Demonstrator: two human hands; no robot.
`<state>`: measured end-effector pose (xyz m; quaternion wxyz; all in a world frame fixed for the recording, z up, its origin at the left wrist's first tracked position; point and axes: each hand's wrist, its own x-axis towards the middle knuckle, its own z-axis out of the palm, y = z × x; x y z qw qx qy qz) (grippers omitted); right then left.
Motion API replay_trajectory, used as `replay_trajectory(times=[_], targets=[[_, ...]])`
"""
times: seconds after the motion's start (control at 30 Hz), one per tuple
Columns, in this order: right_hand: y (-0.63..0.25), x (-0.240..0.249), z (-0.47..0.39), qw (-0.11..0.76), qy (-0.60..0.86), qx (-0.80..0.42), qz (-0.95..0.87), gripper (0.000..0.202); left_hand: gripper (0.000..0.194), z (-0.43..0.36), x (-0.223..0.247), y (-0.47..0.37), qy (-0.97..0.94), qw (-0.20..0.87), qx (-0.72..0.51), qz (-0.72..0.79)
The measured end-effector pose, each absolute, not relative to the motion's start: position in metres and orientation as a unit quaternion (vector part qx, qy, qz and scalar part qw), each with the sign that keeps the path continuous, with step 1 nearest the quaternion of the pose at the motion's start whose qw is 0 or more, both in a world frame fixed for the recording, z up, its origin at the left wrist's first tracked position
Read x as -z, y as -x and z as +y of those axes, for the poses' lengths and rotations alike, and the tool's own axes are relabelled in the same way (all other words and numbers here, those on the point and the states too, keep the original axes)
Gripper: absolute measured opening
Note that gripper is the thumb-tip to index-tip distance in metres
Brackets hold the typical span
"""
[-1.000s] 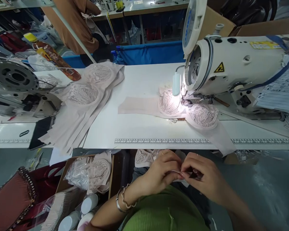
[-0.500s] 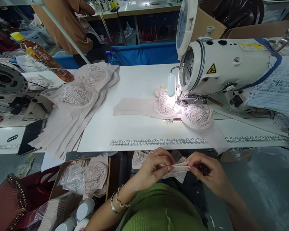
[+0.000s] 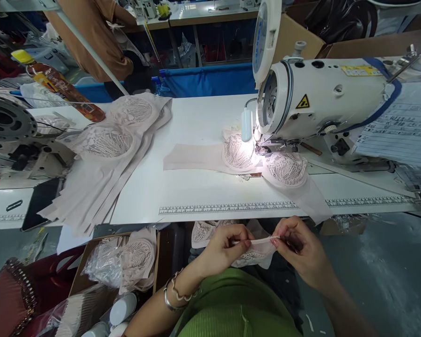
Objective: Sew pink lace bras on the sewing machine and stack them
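Note:
Over my lap, below the table edge, my left hand (image 3: 229, 245) and my right hand (image 3: 296, 245) pinch the edge of a pale pink lace bra piece (image 3: 256, 255). Its edge is stretched between my fingertips, and the lace part hangs beneath. Another lace bra cup (image 3: 203, 232) lies just beyond my left hand. On the table, a pale pink bra (image 3: 287, 169) lies under the needle area of a white sewing machine (image 3: 323, 98), one cup on each side. Its lit area hides the bra's middle.
A stack of bra pieces (image 3: 105, 140) lies at the table's left, near a tilted drink bottle (image 3: 63, 89). A printed ruler (image 3: 228, 208) runs along the front edge. Below left stands a cardboard box (image 3: 157, 262) with bagged pieces. A co-worker (image 3: 87, 37) is behind.
My right hand has turned and risen slightly, and the edge between my hands now looks narrower and tauter. The whole view has shifted slightly.

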<state>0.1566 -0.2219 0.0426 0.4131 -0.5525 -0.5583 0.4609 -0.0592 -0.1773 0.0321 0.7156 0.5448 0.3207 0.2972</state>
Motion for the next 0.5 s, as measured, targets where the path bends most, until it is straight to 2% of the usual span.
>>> replay_trajectory(times=[0.1,0.23,0.3,0.4,0.5], targets=[[-0.152,-0.044,-0.222,0.408,0.541,-0.455,-0.578,0.017,0.023,-0.178,-0.037,0.055,-0.584,0.682,-0.278,0.342],[-0.146,-0.048,-0.221,0.393,0.532,-0.445,-0.603,0.013,0.022,-0.182,-0.035,0.044,-0.663,0.584,-0.265,0.386],[-0.147,-0.050,-0.220,0.382,0.542,-0.444,-0.603,0.013,0.030,-0.184,-0.031,0.040,-0.657,0.564,-0.271,0.420],[-0.154,-0.050,-0.219,0.384,0.562,-0.425,-0.596,0.016,0.030,-0.185,-0.027,0.036,-0.619,0.589,-0.284,0.435],[-0.163,-0.046,-0.219,0.409,0.560,-0.421,-0.585,0.034,0.030,-0.182,-0.027,0.036,-0.556,0.655,-0.289,0.422]])
